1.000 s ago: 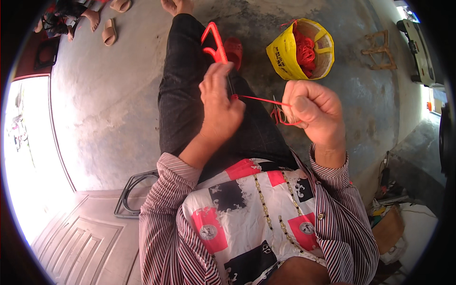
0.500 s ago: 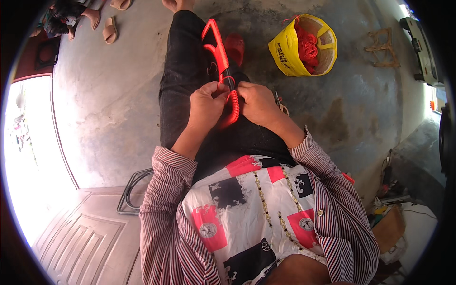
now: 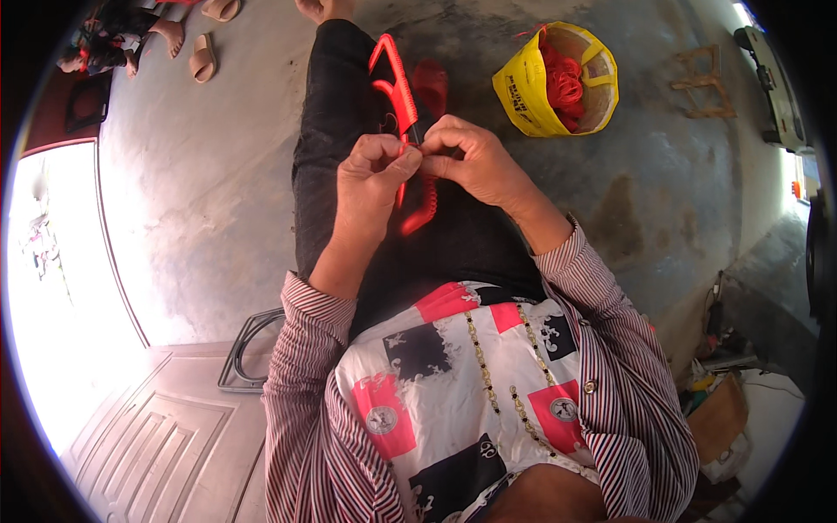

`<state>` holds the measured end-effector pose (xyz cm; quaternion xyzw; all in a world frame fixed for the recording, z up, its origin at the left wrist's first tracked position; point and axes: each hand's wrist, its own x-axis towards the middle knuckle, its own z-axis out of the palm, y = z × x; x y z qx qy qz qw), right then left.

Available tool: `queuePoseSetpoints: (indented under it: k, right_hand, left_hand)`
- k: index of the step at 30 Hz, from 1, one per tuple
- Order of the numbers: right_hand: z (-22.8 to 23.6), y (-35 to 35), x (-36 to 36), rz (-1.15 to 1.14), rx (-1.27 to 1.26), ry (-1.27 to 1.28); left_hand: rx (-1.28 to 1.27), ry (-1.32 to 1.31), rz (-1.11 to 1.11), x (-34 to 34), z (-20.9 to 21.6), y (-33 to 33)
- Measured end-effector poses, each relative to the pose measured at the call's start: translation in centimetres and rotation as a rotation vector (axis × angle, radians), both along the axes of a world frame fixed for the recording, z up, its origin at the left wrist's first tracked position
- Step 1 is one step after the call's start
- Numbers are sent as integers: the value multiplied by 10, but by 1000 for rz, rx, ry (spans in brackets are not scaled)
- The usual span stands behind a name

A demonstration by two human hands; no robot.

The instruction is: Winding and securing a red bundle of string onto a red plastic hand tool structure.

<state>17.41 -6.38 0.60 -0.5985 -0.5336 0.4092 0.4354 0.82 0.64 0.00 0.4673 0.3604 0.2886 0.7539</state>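
Observation:
A narrow looped frame (image 3: 406, 105) wound in red cord lies over my dark trousers, its far end pointing away from me. A short bare black stretch shows between the wound parts, close to my fingertips. My left hand (image 3: 370, 179) is closed, thumb against forefinger, pinching red cord at the bar. From the right, my right hand (image 3: 475, 161) meets it with thumb and forefinger pinched at the same spot; the cord between the fingertips is mostly hidden. Below the hands, the near wound part (image 3: 422, 216) of the frame curves over my lap.
A yellow bag (image 3: 523, 96) holding a tangle of red cord (image 3: 565, 83) stands on the concrete floor ahead right. Beyond it is a small wooden stool (image 3: 702, 83). Tan slippers (image 3: 202, 59) and another person's foot (image 3: 170, 37) are at far left. A grey panelled door (image 3: 166, 444) lies nearer left.
Both hands have moved together and now meet over the bar, the right hand shifting up and left. The scissors seen beside the right wrist are now hidden.

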Motion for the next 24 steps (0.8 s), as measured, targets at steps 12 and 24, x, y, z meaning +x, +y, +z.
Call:
queuePoseSetpoints:
  k: [12,24]
  right_hand:
    - [37,-38,23,-201,72,966]
    - [43,-28,14,44,-474,480]
  left_hand:
    - [-443,92,66,26,-30,1]
    - [475,90,-367,-6,18,-5]
